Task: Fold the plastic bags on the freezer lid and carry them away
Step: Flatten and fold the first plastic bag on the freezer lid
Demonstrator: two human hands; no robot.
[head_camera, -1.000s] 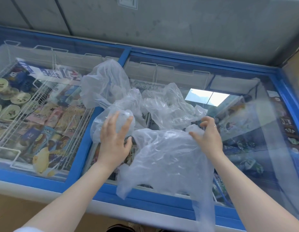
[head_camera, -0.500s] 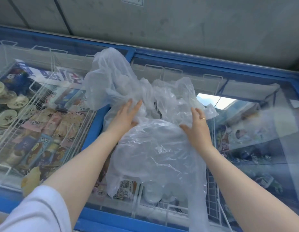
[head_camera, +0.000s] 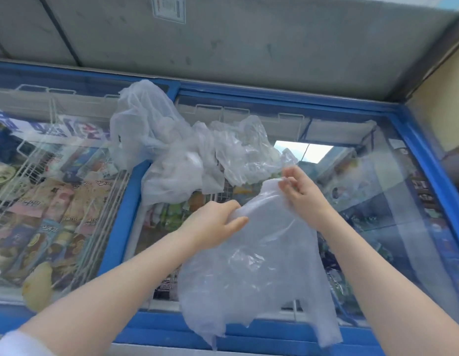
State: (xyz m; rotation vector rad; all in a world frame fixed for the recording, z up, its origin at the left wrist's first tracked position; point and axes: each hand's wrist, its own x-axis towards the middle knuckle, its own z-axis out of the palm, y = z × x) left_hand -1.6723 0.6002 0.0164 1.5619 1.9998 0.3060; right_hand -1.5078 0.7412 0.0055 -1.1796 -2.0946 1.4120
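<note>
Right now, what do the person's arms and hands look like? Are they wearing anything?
Both forearms are bare, with no gloves on the left hand or the right hand. A bit of white sleeve shows at the left upper arm. No watch or bracelet shows.

Little here can actually be read. A white rectangular sticker label (head_camera: 169,7) on the grey wall behind the freezer carries small dark print, too blurred to make out. Under the left glass pane, a white banner with large blue and red characters (head_camera: 61,129) lies across the wire baskets; the characters are cut off and smeared by glare, so they cannot be read. The pink and beige ice-cream wrappers (head_camera: 69,199) in the left basket bear short lines of dark print, seemingly Korean script, but no word is legible. Packets under the right pane show colours only.
</note>
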